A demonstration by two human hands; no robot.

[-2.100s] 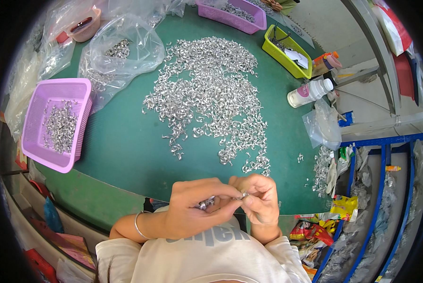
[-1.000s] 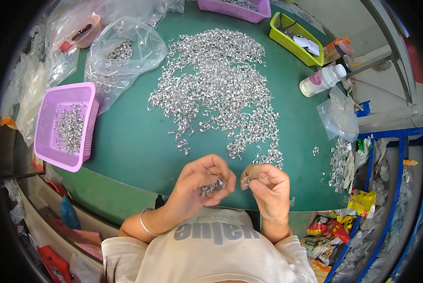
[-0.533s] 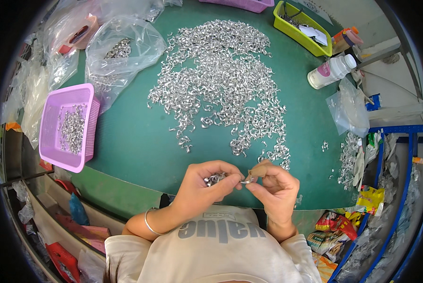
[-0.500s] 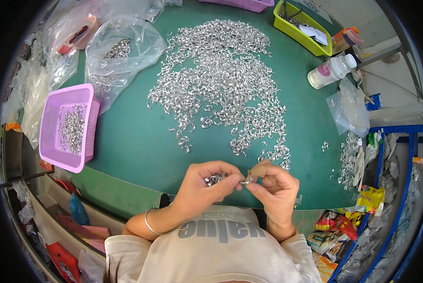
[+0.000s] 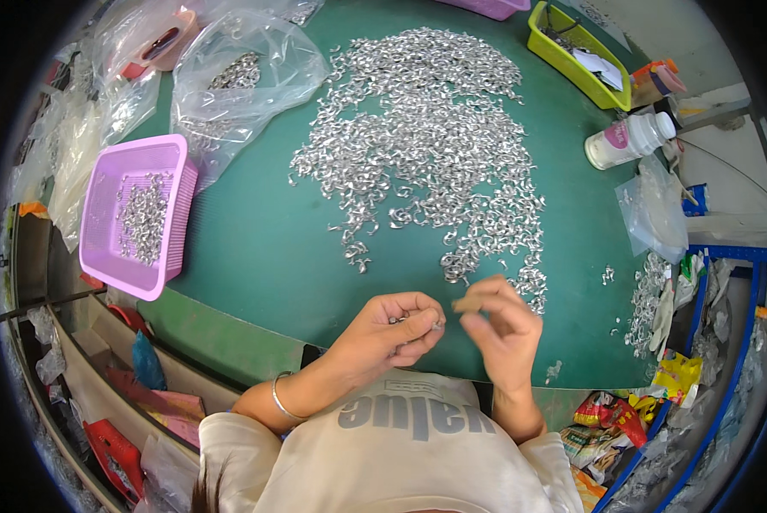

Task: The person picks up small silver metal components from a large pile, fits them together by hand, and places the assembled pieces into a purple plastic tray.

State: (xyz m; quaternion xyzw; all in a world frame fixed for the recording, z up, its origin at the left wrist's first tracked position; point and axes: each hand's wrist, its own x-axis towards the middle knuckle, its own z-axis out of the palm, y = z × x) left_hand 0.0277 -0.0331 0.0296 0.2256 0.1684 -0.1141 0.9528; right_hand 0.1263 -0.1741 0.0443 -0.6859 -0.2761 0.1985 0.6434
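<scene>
Close to the table's near edge, my left hand (image 5: 398,332) is curled shut around small curved silvery metal pieces (image 5: 393,321). A bit of metal shows at its thumb and fingertip. My right hand (image 5: 505,329) is just to its right, slightly blurred, thumb and index finger apart with nothing visible between them. A tan wrap (image 5: 467,304) covers a fingertip of that hand. Beyond both hands a large heap of the same curved metal pieces (image 5: 426,128) spreads over the green table (image 5: 259,248).
At left, a pink-purple basket (image 5: 178,209) holds more metal pieces, with a clear plastic bag (image 5: 272,94) behind it. Far right are a yellow-green tray (image 5: 572,75) and a white bottle (image 5: 627,141). A smaller pile (image 5: 649,299) lies near the right edge.
My right hand has drawn away from my left, its pinch on a metal piece loosened. My left fingers have closed further over their pieces. The whole view has shifted slightly.
</scene>
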